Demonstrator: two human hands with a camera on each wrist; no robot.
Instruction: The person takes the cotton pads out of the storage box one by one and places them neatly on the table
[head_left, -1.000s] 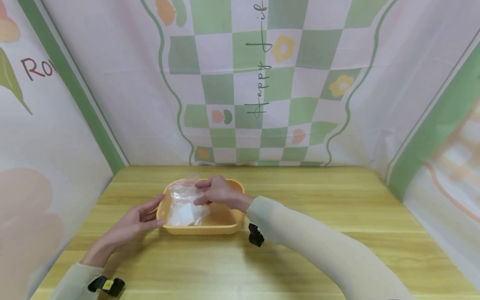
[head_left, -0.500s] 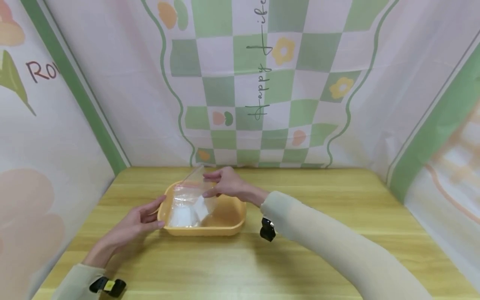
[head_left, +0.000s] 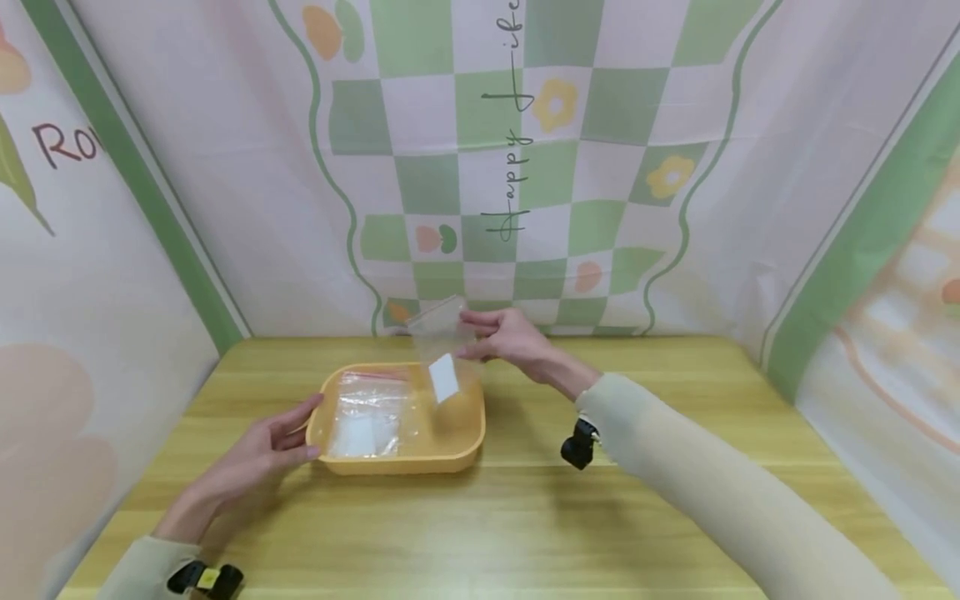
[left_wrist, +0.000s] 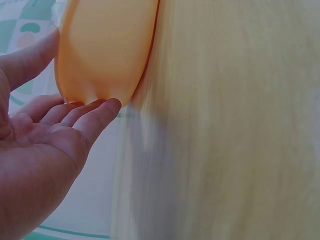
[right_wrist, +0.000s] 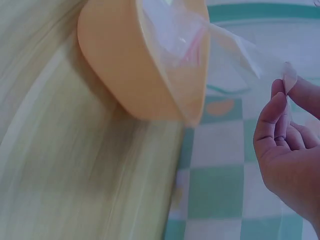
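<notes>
Tray (head_left: 403, 465) on table (head_left: 465, 542), first bag (head_left: 369, 417) inside at left, second bag (head_left: 442, 350) apparently above right

Left of the lower centre, an upright yellow tray (head_left: 405, 465), touched by the left hand (head_left: 258, 458), holds clear plastic (head_left: 367, 417) while the right hand (head_left: 519, 343) pinches a tilted, white-labelled clear bag (head_left: 444, 379) above.
</notes>
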